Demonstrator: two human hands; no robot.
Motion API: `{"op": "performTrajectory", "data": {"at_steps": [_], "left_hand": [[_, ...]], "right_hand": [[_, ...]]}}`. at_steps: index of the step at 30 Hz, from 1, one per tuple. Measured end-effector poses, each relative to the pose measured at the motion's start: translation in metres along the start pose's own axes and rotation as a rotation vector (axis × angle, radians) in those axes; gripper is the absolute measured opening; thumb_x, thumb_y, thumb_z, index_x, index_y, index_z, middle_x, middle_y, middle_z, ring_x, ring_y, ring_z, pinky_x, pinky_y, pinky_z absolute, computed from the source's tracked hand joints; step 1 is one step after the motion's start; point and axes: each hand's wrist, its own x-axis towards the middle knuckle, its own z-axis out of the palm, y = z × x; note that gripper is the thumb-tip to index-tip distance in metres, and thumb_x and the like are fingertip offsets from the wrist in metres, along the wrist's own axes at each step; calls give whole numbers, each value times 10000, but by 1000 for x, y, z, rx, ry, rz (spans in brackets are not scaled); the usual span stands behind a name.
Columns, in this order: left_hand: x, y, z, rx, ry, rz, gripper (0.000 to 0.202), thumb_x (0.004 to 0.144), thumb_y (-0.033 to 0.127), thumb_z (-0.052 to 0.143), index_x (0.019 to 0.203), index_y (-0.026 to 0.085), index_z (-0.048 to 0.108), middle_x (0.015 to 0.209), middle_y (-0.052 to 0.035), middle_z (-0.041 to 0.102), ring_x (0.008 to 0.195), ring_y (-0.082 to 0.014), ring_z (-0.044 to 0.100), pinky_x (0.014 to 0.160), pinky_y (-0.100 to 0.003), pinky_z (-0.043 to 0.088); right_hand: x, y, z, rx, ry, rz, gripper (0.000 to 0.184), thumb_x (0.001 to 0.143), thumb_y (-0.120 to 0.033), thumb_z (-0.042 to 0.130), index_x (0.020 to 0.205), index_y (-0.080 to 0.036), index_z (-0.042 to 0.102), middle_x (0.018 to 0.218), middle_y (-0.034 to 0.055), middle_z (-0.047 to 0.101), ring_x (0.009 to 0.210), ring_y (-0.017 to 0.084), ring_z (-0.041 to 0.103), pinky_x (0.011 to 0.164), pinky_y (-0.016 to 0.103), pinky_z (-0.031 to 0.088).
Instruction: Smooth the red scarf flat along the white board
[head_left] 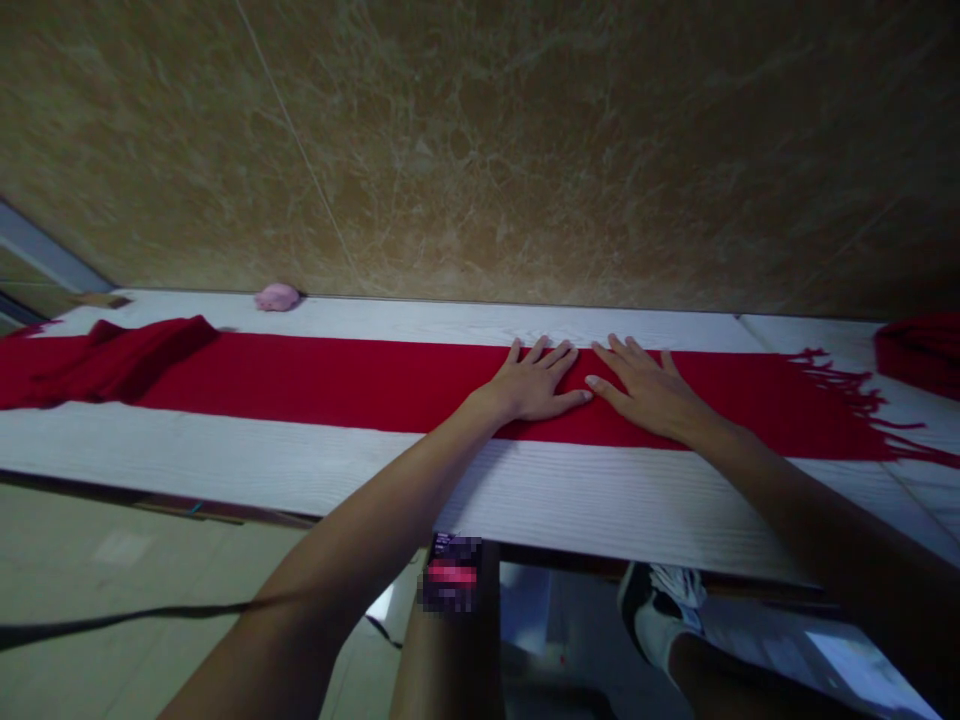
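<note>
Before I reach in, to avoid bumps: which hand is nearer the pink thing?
Left. The left hand rests on red cloth, right of the pink thing; the right hand is farther right.

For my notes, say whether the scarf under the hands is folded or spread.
Mostly spread: the scarf lies flat under left hand and right hand, bunched farther left.

The long red scarf [360, 380] looks like matt cloth, smooth along its flat stretch, ending in a stringy yarn fringe [861, 400]. The long white tabletop [600, 500] shows a finely ridged wood grain. The brown, pale-veined wall [450, 150] resembles smooth marble; the pale tiled floor [75, 560] looks glossy.
</note>
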Motion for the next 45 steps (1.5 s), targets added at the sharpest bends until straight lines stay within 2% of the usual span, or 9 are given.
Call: {"op": "performTrajectory", "data": {"at_steps": [3,8,13,18,23,29,34,40,45], "left_hand": [[0,1,0,8,-4,-1,954,1070,792,285,1808,198,173,1873,-61,130,1745,-356,59,1401,-630,8],[-2,1,-2,18,-1,-4,941,1075,791,252,1807,205,179,1872,-58,134,1745,-347,60,1401,-624,10],[-3,1,-2,15,-2,-1,966,1065,804,261,1809,196,169,1872,-54,119,1745,-350,57,1401,-619,5],[-3,1,-2,10,-6,-10,949,1070,783,277,1809,196,172,1873,-49,123,1746,-350,56,1398,-629,-3],[0,0,1,4,9,-7,976,1052,820,274,1808,210,180,1869,-46,135,1746,-351,65,1397,-637,2],[0,0,0,9,-8,-4,963,1067,793,271,1806,184,177,1873,-50,113,1745,-360,55,1396,-638,-11],[-1,0,0,8,8,-4,972,1058,807,282,1809,201,169,1870,-47,123,1745,-356,63,1396,-639,-8],[2,-2,3,14,4,2,964,1064,798,264,1808,193,172,1870,-45,126,1746,-351,62,1399,-631,-4],[1,-1,0,9,7,-3,973,1059,809,275,1809,198,166,1870,-51,127,1746,-349,60,1398,-633,-5]], "right_hand": [[3,3,-2,-2,13,12,773,1100,-680,316,1751,-274,410,1830,118,318,1691,407,246,1309,769,209],[2,4,-1,-36,-47,19,770,1102,-665,297,1736,-251,440,1823,124,331,1683,399,275,1317,750,208],[1,4,-7,-25,8,34,800,1100,-681,292,1766,-246,377,1838,126,285,1698,403,220,1312,760,211],[0,7,-8,-27,-58,31,801,1085,-712,316,1747,-274,419,1831,110,311,1691,399,245,1316,752,220],[0,8,-12,-9,18,9,791,1100,-709,263,1757,-289,400,1840,99,287,1699,395,215,1313,765,196],[-3,4,-11,-51,-78,8,806,1084,-712,324,1753,-271,411,1831,108,315,1691,412,235,1317,757,204],[-4,3,-15,-30,4,-23,795,1097,-702,290,1762,-277,391,1844,99,277,1699,402,212,1317,760,196],[-5,1,-10,0,-105,-31,793,1100,-688,279,1764,-269,388,1835,102,293,1691,398,238,1316,752,211],[-5,6,-10,11,-13,-29,785,1101,-694,273,1764,-291,385,1841,92,288,1694,397,229,1314,748,229]]}}
